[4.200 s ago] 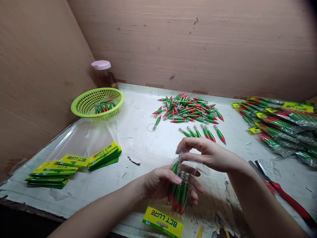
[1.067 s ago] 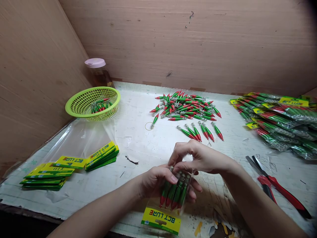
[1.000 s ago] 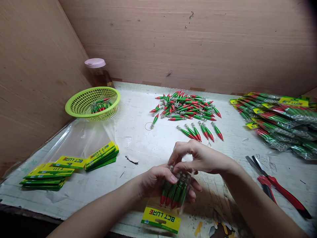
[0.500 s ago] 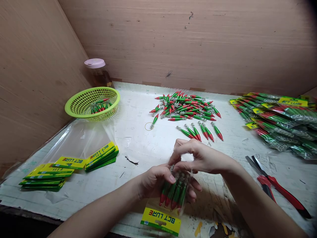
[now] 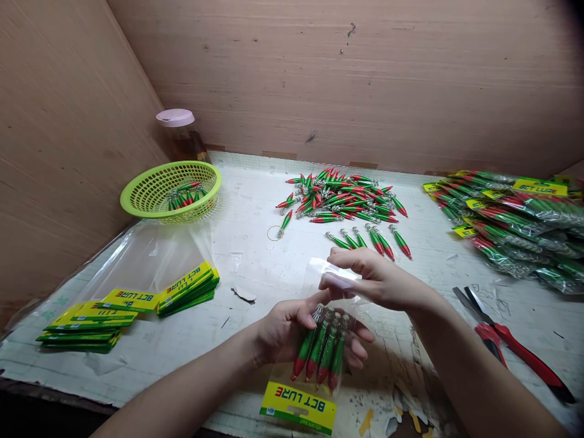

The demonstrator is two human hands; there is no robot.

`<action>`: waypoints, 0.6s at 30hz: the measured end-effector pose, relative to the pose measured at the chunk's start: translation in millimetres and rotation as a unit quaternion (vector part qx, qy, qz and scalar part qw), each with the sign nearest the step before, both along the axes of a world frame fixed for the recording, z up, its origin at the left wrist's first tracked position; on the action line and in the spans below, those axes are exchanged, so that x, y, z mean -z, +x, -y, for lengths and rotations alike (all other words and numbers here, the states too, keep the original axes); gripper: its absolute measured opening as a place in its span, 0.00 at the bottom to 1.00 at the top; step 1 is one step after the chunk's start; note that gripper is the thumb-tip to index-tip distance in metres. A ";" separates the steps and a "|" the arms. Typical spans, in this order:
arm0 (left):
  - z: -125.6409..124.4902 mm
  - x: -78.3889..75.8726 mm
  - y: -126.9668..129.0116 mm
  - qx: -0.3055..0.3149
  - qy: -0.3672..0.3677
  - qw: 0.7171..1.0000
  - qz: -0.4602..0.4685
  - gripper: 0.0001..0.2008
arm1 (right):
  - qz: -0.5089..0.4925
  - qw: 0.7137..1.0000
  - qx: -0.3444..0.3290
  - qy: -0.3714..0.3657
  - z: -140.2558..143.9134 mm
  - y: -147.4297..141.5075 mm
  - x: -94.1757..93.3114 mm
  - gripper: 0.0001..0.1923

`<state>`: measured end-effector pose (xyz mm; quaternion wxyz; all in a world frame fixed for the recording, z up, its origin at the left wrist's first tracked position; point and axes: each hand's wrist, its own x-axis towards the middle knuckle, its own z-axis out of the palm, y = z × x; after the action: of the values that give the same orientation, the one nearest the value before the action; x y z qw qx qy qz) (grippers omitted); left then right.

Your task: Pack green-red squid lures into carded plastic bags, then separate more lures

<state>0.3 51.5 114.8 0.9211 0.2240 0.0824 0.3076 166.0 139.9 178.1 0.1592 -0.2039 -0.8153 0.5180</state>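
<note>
Logged from my remote seat: one clear bag (image 5: 314,277), low at the near side of the desk (image 5: 246,267), containing four lures (image 5: 318,347), green with red tips, side by side; its header card (image 5: 298,409), yellow and green, lettered BCT LURE, upside down to me. Left hand (image 5: 287,328): clamped on the bag, thumb in front, fingers behind. Right hand (image 5: 376,277): fingers curved at the bag's far end; through the glare on the film I cannot tell whether they pinch it or stand apart. Beyond the hands: a row of six lures (image 5: 375,240), then a loose heap of lures (image 5: 347,198). At left: header-carded bags (image 5: 182,289), fanned; a lime-green basket (image 5: 135,210) with several lures inside; behind it, a jar (image 5: 185,141), pink-lidded. At right: a pile of filled bags (image 5: 524,228); nearer me, a cutting tool (image 5: 527,362), red-and-black handles, blades parted, pointing away. One torn scrap (image 5: 244,295), mid-desk.
</note>
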 end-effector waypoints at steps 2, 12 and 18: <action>-0.3 -2.2 1.0 -0.032 0.001 0.999 0.016 0.37 | -0.043 0.997 0.024 -0.064 -1.8 1.0 0.1 0.24; 3.1 0.9 4.3 -0.095 0.011 0.994 -0.057 0.36 | 0.170 0.893 0.353 0.222 -47.7 29.4 22.0 0.09; 7.2 -2.0 3.4 -0.108 0.015 0.983 -0.145 0.33 | 0.298 0.877 0.274 0.258 -60.2 -0.8 43.4 0.05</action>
<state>3.7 44.3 116.9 0.8574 0.2700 0.2338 0.3704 165.3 200.1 134.7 0.0914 -0.5153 -0.8406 0.1396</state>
